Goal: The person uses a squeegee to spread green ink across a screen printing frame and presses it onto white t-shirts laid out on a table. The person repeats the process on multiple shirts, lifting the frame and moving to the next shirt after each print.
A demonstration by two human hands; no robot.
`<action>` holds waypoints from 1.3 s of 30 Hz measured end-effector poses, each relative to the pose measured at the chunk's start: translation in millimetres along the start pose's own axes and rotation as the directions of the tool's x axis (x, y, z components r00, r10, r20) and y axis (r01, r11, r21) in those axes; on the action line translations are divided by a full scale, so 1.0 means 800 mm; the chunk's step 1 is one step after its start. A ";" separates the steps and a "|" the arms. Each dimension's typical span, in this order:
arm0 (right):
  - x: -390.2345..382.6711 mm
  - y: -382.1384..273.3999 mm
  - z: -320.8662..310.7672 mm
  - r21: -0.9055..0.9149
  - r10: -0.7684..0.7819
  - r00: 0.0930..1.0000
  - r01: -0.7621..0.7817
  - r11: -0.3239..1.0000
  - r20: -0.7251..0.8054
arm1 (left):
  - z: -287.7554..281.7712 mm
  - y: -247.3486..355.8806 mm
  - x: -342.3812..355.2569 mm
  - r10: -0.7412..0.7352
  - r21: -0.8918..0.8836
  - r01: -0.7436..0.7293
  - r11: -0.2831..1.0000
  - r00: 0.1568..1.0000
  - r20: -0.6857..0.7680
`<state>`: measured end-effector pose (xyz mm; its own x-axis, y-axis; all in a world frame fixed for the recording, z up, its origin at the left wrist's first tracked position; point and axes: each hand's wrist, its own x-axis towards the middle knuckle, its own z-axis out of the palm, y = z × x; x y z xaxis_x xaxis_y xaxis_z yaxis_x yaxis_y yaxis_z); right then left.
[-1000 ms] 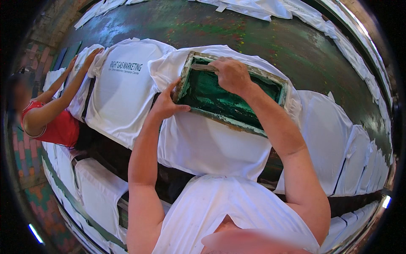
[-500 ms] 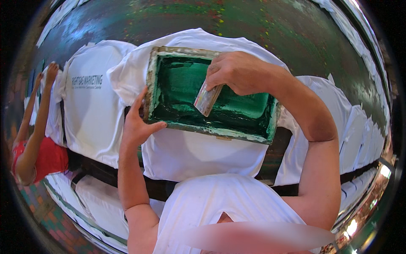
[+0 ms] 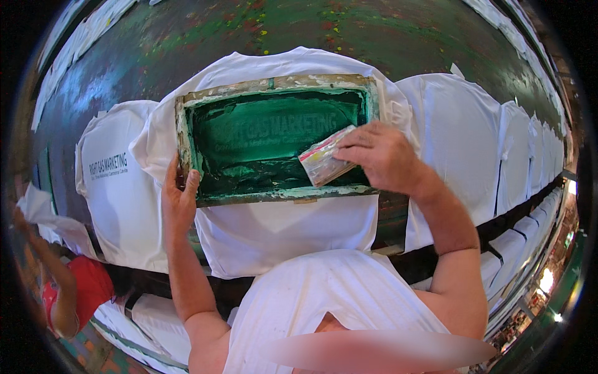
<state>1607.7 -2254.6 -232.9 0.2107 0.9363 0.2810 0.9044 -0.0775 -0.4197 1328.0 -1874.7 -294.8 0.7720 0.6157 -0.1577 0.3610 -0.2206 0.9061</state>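
Observation:
A screen printing frame (image 3: 311, 81) with a worn, ink-crusted wooden rim lies over a white T-shirt (image 3: 286, 240). Wet dark green ink coats its mesh (image 3: 249, 149), where faint lettering shows through. At the near left corner my left hand (image 3: 179, 202) grips the rim, thumb on the front edge and fingers along the side. My right hand (image 3: 380, 157) pinches a squeegee (image 3: 326, 156), a flat ink-stained blade with a red stripe. It is tilted inside the frame near the right end; whether its lower edge touches the mesh I cannot tell.
To the left lies a printed white T-shirt (image 3: 115, 181). More white T-shirts (image 3: 458, 149) line the long table (image 3: 205, 37) on the right. Another person in a red top (image 3: 90, 290) stands at the far left, hands on a white cloth (image 3: 53, 215). Behind me runs another row of white shirts (image 3: 163, 318).
My right hand has shifted the squeegee toward the frame's right end, turning it flatter. Lettering in the mesh has come into view. The other person's white cloth has moved.

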 end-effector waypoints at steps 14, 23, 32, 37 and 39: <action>-0.065 -0.103 0.055 0.004 0.213 0.969 -0.214 0.977 -0.126 | 0.023 -0.013 0.015 0.091 0.171 -0.064 0.983 0.984 -0.153; -0.107 -0.045 0.101 0.763 0.833 0.472 -0.411 0.499 -0.290 | 0.030 -0.046 0.006 0.331 0.129 -0.308 0.943 0.910 -0.250; -0.132 -0.050 0.069 0.897 0.818 0.514 -0.186 0.401 -0.259 | 0.032 -0.005 -0.025 0.246 -0.091 -0.269 0.959 0.946 -0.210; -0.197 -0.036 0.017 0.908 0.823 0.429 -0.017 0.420 -0.373 | 0.117 0.047 -0.072 0.119 -0.178 -0.152 0.972 0.977 -0.179; -0.243 -0.018 -0.014 0.922 0.833 0.446 -0.042 0.385 -0.327 | 0.174 0.065 -0.090 0.095 -0.216 -0.138 0.967 0.976 -0.195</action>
<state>1558.2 -2439.4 -271.8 0.9689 0.2405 0.0580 -0.0032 0.2468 -0.9691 1364.0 -2035.9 -291.0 0.6860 0.7275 0.0090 0.1294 -0.1342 0.9825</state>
